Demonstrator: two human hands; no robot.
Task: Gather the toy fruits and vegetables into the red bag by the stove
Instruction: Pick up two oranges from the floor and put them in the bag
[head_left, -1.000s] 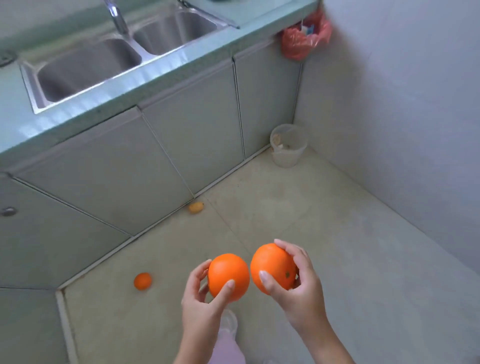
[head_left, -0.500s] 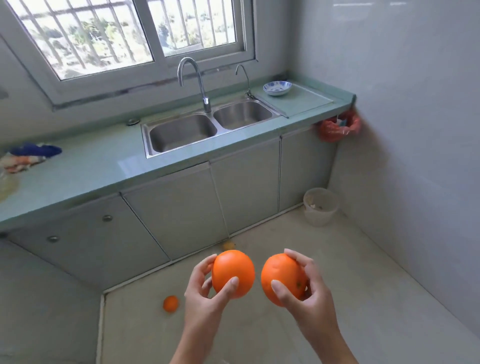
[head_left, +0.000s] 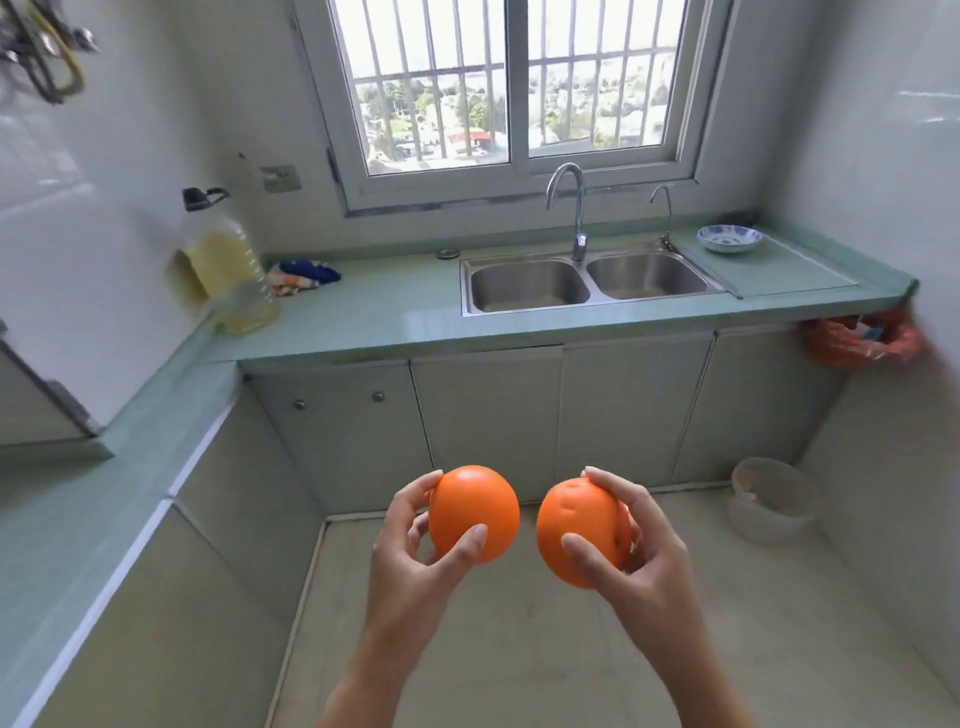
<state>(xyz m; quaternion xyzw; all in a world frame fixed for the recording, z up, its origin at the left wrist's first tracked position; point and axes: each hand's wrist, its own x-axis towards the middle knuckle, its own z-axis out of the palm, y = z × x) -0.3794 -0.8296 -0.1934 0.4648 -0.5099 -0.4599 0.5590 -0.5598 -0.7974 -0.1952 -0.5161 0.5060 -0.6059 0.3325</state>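
Observation:
My left hand (head_left: 410, 561) grips a round toy orange (head_left: 474, 512) by thumb and fingers, held at chest height over the floor. Just to its right, my right hand (head_left: 636, 558) grips a second toy orange (head_left: 579, 535). The two oranges sit side by side, slightly apart. A red plastic bag (head_left: 860, 340) hangs under the right end of the green counter (head_left: 374, 317), against the right wall. No stove shows clearly; a metal edge at far left is cut off.
A double steel sink (head_left: 587, 283) with a tall tap (head_left: 571, 208) lies under the barred window. A blue-white bowl (head_left: 729, 238) sits right of it. An oil jug (head_left: 228, 270) and a cloth (head_left: 306, 273) stand at the counter's left corner. A translucent bucket (head_left: 769, 499) stands on the floor, right.
The view has tilted up from the floor to the counter and window. The small fruits on the floor have dropped out of sight. Both hands keep holding their oranges.

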